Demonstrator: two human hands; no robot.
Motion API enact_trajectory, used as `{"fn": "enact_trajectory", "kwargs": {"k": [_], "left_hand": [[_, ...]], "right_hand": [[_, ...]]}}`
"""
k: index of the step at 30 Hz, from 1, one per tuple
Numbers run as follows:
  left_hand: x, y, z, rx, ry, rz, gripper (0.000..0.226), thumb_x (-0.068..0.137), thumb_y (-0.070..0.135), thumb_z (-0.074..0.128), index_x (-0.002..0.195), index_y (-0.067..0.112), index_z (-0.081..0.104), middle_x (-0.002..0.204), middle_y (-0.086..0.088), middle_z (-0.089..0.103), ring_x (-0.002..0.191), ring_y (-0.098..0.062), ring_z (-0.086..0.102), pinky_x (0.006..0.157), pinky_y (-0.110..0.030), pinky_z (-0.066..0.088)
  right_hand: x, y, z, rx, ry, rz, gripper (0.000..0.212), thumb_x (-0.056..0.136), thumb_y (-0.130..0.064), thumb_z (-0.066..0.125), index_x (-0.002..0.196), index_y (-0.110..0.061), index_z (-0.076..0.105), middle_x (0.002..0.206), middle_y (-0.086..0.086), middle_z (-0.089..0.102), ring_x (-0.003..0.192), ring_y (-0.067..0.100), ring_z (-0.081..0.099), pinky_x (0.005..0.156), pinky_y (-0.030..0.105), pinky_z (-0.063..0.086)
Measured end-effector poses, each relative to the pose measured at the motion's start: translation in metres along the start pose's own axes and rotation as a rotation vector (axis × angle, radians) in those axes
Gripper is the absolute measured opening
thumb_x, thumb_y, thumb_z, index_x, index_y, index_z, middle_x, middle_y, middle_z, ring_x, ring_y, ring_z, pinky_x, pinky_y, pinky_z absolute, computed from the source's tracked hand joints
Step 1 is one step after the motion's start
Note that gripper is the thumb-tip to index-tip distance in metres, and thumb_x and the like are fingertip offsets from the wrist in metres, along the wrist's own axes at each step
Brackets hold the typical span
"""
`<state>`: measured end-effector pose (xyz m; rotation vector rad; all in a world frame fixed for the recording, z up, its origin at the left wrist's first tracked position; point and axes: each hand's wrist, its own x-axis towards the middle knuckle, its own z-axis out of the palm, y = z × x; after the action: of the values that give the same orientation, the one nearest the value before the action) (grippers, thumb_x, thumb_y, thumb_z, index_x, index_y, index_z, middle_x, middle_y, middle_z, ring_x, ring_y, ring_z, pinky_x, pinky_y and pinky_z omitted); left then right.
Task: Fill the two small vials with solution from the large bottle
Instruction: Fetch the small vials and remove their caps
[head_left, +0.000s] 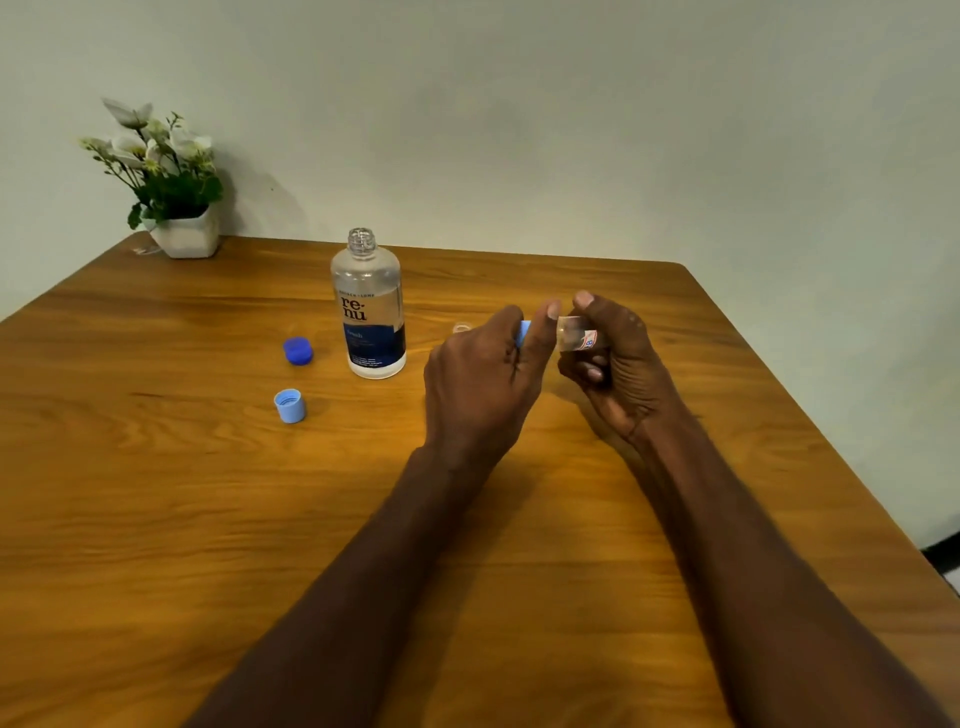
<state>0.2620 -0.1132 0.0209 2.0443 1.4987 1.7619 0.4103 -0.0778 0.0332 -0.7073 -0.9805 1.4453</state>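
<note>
The large clear bottle (370, 306) with a dark blue label stands uncapped at the middle of the wooden table (208, 519). My right hand (613, 364) grips a small clear vial (576, 335) tilted on its side above the table. My left hand (483, 374) pinches a light blue cap (523, 332) right at the vial's mouth. A small clear object (461, 327), perhaps the second vial, shows just behind my left hand, mostly hidden. A dark blue cap (298, 350) and a light blue cap (290, 406) lie left of the bottle.
A white pot of artificial flowers (183, 228) stands at the table's far left corner against the wall. The table's right edge runs diagonally close to my right arm.
</note>
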Motion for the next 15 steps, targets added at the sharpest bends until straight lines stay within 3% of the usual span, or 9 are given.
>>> {"fn": "enact_trajectory", "kwargs": {"k": [3, 8, 12, 15], "left_hand": [[-0.0002, 0.0066, -0.0025, 0.026, 0.015, -0.007, 0.047, 0.105, 0.058, 0.045, 0.092, 0.015, 0.058, 0.073, 0.005, 0.052, 0.059, -0.014, 0.047, 0.05, -0.034, 0.04], [0.0045, 0.0115, -0.004, -0.203, -0.035, 0.102, 0.04, 0.102, 0.029, 0.066, 0.134, 0.008, 0.056, 0.131, -0.005, 0.056, 0.101, -0.012, 0.057, 0.07, -0.017, 0.044], [0.0058, 0.0061, -0.003, -0.277, -0.081, 0.185, 0.036, 0.101, 0.0, 0.061, 0.137, -0.001, 0.057, 0.138, -0.013, 0.058, 0.123, -0.028, 0.059, 0.09, -0.034, 0.051], [0.0072, 0.0042, -0.0022, -0.27, -0.065, 0.213, 0.025, 0.103, -0.005, 0.055, 0.127, -0.004, 0.064, 0.127, -0.014, 0.065, 0.119, -0.028, 0.062, 0.095, -0.043, 0.054]], "right_hand": [[-0.0018, -0.0011, -0.0005, -0.058, 0.016, 0.004, 0.031, 0.097, -0.028, 0.069, 0.067, -0.021, 0.067, 0.059, -0.003, 0.049, 0.044, 0.004, 0.038, 0.047, 0.02, 0.031], [-0.0003, -0.002, 0.0002, -0.008, 0.086, 0.036, 0.038, 0.1, -0.03, 0.067, 0.062, -0.024, 0.071, 0.053, -0.003, 0.045, 0.041, 0.005, 0.037, 0.052, 0.022, 0.03], [0.0021, -0.0022, -0.0019, 0.055, 0.06, 0.055, 0.03, 0.101, -0.033, 0.063, 0.075, -0.019, 0.063, 0.05, -0.005, 0.04, 0.042, 0.007, 0.033, 0.051, 0.025, 0.026], [0.0035, -0.0018, -0.0059, 0.065, 0.021, 0.094, 0.027, 0.101, -0.037, 0.063, 0.084, -0.016, 0.061, 0.052, -0.005, 0.041, 0.042, 0.006, 0.034, 0.048, 0.023, 0.027]]}}
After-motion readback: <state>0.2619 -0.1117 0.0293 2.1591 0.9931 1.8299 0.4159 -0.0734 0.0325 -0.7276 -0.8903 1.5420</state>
